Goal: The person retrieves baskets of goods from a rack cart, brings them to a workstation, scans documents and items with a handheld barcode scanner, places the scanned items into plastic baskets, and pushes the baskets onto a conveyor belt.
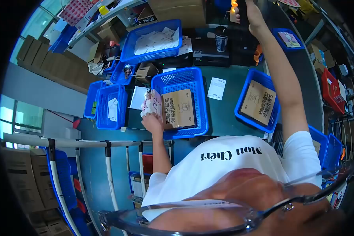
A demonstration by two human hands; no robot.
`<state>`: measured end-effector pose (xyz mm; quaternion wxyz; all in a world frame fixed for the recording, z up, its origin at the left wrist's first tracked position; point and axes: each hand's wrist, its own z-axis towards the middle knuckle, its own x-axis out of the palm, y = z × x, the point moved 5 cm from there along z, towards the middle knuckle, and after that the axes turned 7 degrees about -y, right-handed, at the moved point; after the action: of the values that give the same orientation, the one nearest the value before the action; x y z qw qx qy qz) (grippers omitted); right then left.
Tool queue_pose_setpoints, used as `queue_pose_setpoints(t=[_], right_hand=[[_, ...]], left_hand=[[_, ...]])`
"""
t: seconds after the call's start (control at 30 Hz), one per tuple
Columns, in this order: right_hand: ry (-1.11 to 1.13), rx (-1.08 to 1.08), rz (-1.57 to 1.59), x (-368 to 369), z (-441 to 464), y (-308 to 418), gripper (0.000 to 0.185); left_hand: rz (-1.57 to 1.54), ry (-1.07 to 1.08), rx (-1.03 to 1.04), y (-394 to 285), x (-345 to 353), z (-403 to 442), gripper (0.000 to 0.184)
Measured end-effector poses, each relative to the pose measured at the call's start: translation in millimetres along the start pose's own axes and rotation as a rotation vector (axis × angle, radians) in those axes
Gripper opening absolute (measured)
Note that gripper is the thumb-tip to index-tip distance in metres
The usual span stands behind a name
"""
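My left hand (151, 122) is closed at the left rim of the middle blue basket (203, 100), gripping a pink-and-white patterned packet (150, 105) with a scalloped print. Right beside it, a brown cardboard box (179, 108) with black printed characters lies in that basket. My right arm stretches far forward over the table. At its end my right hand (254, 19) is closed round a dark elongated object (244, 13), whose kind I cannot make out. Another printed cardboard box (259, 103) lies in the right-hand blue basket (272, 126).
A blue basket of paper slips (157, 41) stands at the back. Near it are a black printer-like machine (211, 58) and a lidded cup (221, 39). A white label (216, 89) lies between the baskets. Smaller blue bins (111, 106) stand left; white rails (110, 173) run along the near side.
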<state>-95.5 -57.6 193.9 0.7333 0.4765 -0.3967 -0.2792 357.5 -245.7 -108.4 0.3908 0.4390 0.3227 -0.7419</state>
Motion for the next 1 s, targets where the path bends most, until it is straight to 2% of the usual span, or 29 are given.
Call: queue_pose_setpoints(t=[0.03, 0.1, 0.17, 0.2, 0.27, 0.3, 0.33, 0.43, 0.5, 0.53, 0.63, 0.67, 0.7, 0.73, 0.77, 0.8, 0.83, 0.9, 0.97, 1.0], right_hand=[[0.078, 0.036, 0.055, 2.3, 1.0, 2.5, 0.061], [0.069, 0.025, 0.039, 1.5, -2.3, 7.7, 0.060], [0.152, 0.058, 0.083, 2.5, -2.8, 8.8, 0.060], [0.236, 0.084, 0.136, 4.2, -3.6, 10.1, 0.059], [0.191, 0.100, 0.109, -8.9, 3.0, 8.4, 0.059], [0.152, 0.114, 0.082, -12.8, 7.7, 6.7, 0.059], [0.003, 0.008, -0.139, -19.3, 3.7, 6.4, 0.060], [0.050, 0.075, -0.104, -19.0, 2.0, 12.0, 0.060], [0.033, 0.062, -0.114, -14.9, -5.7, 16.7, 0.059], [0.035, 0.060, -0.130, -16.6, -8.7, 17.6, 0.060], [0.042, 0.043, -0.168, -19.4, -38.0, 27.8, 0.061], [0.124, 0.135, -0.139, -18.8, -57.2, 27.2, 0.066], [0.203, 0.236, -0.108, -18.3, -79.8, 26.6, 0.071], [0.171, 0.274, -0.173, -22.6, -104.9, 30.8, 0.072], [0.284, 0.266, -0.217, -31.8, -120.2, 31.2, 0.070], [0.313, 0.220, -0.306, -40.0, -138.6, 37.9, 0.069], [0.335, 0.179, -0.392, -50.5, -156.3, 42.2, 0.068], [0.531, 0.053, -0.689, -90.1, -171.4, 37.4, 0.064], [0.667, -0.071, -0.831, -87.1, -191.3, 48.3, 0.062], [0.574, -0.117, -0.875, -86.8, -203.2, 53.7, 0.070]], left_hand=[[-0.013, -0.104, 0.031, -8.3, -24.0, 4.0, 0.016], [-0.023, -0.081, -0.015, -14.2, -60.5, 13.2, 0.015], [-0.260, -0.441, 0.074, -11.6, -92.8, 20.0, 0.016], [-0.263, -0.443, 0.078, -16.1, -100.1, 24.5, 0.016], [-0.689, -0.528, -0.031, -19.4, -111.8, 32.5, 0.017], [-0.694, -0.544, -0.024, -23.1, -113.2, 34.5, 0.017], [-0.719, -0.522, -0.018, -27.5, -112.7, 38.0, 0.018], [-0.896, -0.481, -0.044, -45.9, -104.4, 50.2, 0.018], [-1.328, -0.376, -0.137, -60.1, -95.9, 54.7, 0.016], [-1.365, -0.331, -0.153, -76.3, -113.1, 54.2, 0.012], [-1.352, -0.251, -0.133, -98.4, -105.8, 62.5, 0.012], [-1.425, -0.302, -0.062, -110.3, -99.0, 67.6, 0.013], [-1.412, -0.209, -0.123, -122.1, -100.3, 69.4, 0.014], [-1.468, -0.210, -0.043, -144.8, -119.2, 70.8, 0.017], [-1.518, -0.246, -0.006, -156.8, -113.7, 74.7, 0.016], [-1.487, -0.222, -0.023, -174.1, -123.1, 77.0, 0.016], [-1.463, -0.244, 0.065, -187.8, -129.8, 78.3, 0.016], [-1.539, -0.148, 0.068, -213.5, -124.7, 80.3, 0.014], [-1.553, -0.087, 0.165, -225.8, -120.2, 86.8, 0.012], [-1.565, -0.035, 0.189, -236.3, -113.5, 88.0, 0.012]])
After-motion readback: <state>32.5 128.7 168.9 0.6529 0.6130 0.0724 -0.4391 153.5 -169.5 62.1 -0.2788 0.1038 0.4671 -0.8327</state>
